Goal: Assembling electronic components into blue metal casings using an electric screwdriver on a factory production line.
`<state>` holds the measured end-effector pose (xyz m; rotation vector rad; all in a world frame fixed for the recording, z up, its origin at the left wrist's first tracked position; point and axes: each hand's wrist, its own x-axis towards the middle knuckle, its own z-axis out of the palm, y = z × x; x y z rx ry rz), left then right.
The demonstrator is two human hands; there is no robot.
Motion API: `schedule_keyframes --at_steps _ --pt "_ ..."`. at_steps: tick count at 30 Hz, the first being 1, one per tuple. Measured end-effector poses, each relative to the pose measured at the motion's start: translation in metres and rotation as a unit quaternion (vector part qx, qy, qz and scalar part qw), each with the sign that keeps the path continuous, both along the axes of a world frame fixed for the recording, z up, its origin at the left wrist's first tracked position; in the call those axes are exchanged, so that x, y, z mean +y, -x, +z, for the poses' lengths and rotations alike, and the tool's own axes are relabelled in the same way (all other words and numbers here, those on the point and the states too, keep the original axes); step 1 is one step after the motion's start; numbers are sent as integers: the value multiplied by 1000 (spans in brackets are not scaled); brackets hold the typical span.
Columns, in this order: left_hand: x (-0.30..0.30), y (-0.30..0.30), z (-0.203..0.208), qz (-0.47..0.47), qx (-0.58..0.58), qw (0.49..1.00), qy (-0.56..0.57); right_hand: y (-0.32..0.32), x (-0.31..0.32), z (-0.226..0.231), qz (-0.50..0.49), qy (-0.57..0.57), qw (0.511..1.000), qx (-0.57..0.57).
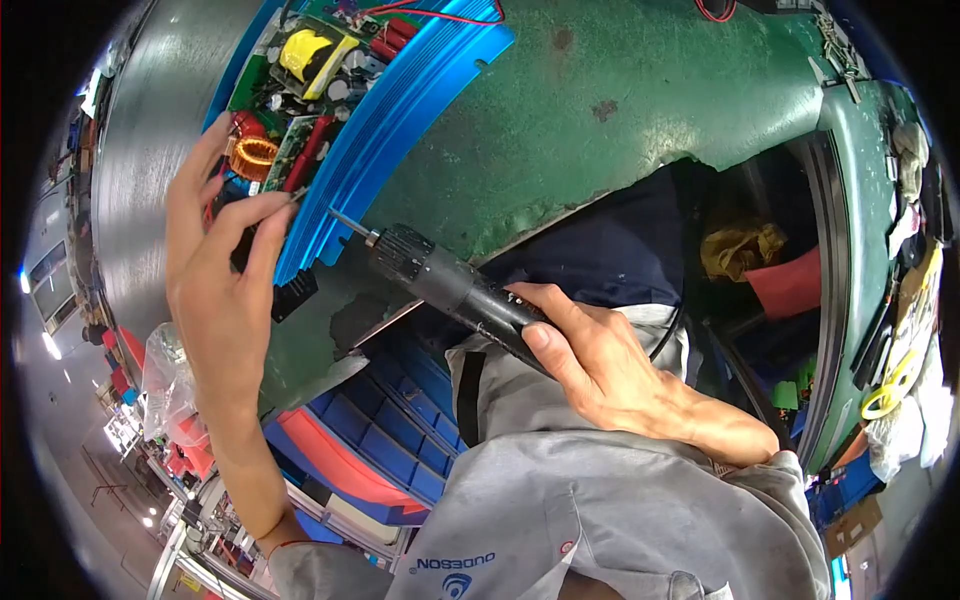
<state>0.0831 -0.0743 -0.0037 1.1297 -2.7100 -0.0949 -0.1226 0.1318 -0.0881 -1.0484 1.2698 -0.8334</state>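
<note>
R hand (600, 365) grips screwdriver (450, 285); L hand (225, 265) maybe pinching 1 screw.

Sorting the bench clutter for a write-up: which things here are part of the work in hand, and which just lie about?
In use:
left hand
right hand
electric screwdriver
circuit board
blue ribbed housing

Lying about:
red and black wires
yellow cloth
blue bins

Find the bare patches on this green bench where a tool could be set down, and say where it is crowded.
The widest bare stretch of the green bench lies between the blue finned case and the bench's right rim. It is crowded at the left, where the left hand touches the circuit board and the right hand holds the screwdriver.
</note>
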Motion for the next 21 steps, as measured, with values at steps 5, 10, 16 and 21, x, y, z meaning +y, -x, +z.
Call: schedule_keyframes --at_steps 5,10,16,21 --pt "-6 -5 0 -14 -35 998 -53 -2 -1 0 -10 -4 1000 -10" --pt "-8 -6 -3 11 -24 996 -86 -1 -1 2 -14 -1 1000 0" --pt "-12 -6 -3 4 -16 994 -109 2 -7 0 3 -166 967 -192" --pt "-14 -13 -4 -8 53 990 -127 -5 -4 -7 20 -276 881 -385"
